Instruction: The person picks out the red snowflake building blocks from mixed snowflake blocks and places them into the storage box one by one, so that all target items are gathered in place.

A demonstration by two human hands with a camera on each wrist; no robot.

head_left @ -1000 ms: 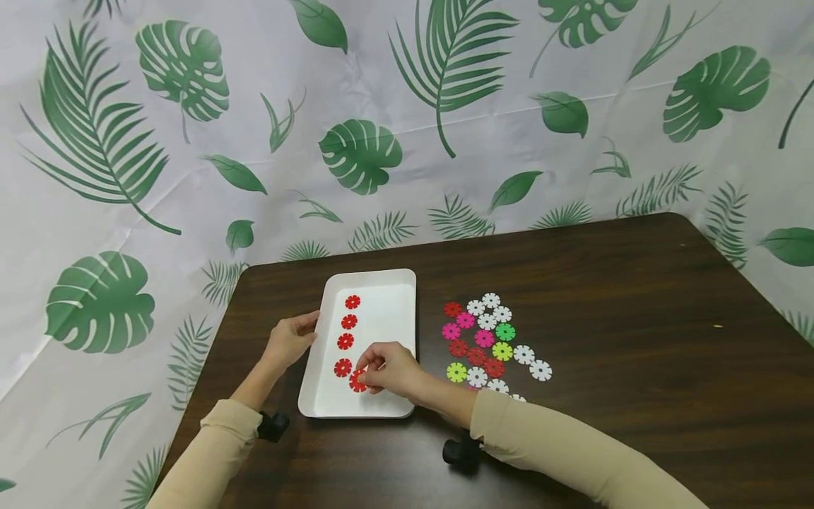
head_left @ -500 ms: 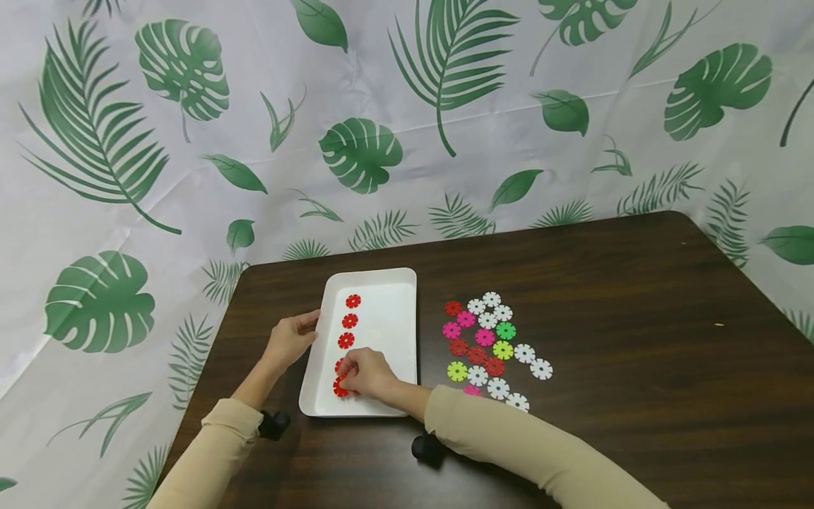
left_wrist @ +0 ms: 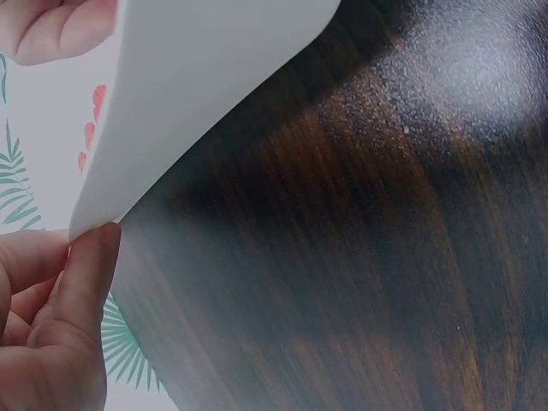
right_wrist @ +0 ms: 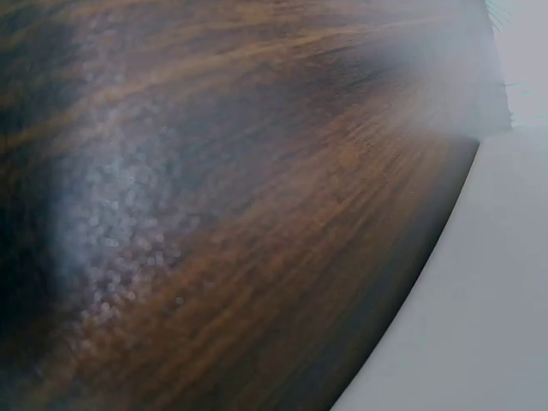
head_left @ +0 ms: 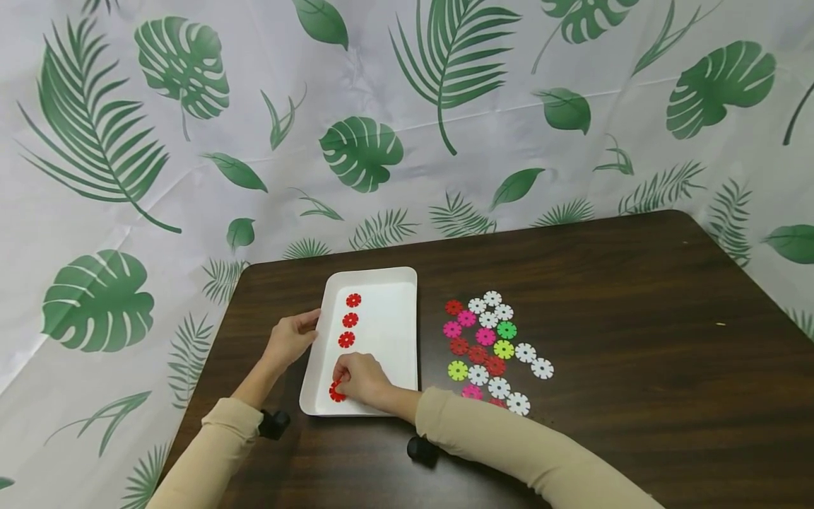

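Note:
A white rectangular tray (head_left: pixel 388 311) lies on the table, with a column of red snowflake discs (head_left: pixel 350 320) along its left side. My left hand (head_left: pixel 289 341) pinches the tray's left rim between thumb and fingers, as the left wrist view confirms with the hand (left_wrist: pixel 60 300) at the rim. Over the tray's near left part, my right hand (head_left: pixel 364 379) has its fingertips on a red snowflake disc (head_left: pixel 336 393). Those fingers hide part of that disc and another spot in the column. The right wrist view shows only table and the tray's outer wall (right_wrist: pixel 462 300).
Right of the tray, loose discs in white (head_left: pixel 542 368), pink (head_left: pixel 452 329), red (head_left: pixel 478 354), yellow-green (head_left: pixel 457 370) and green (head_left: pixel 506 330) lie on the dark wooden table (head_left: pixel 636 318). A leaf-printed cloth (head_left: pixel 445 177) hangs behind the table.
My right hand has moved left across the tray with the red disc, to the near end of the column. The hand now covers the red disc above it. My left hand stays put.

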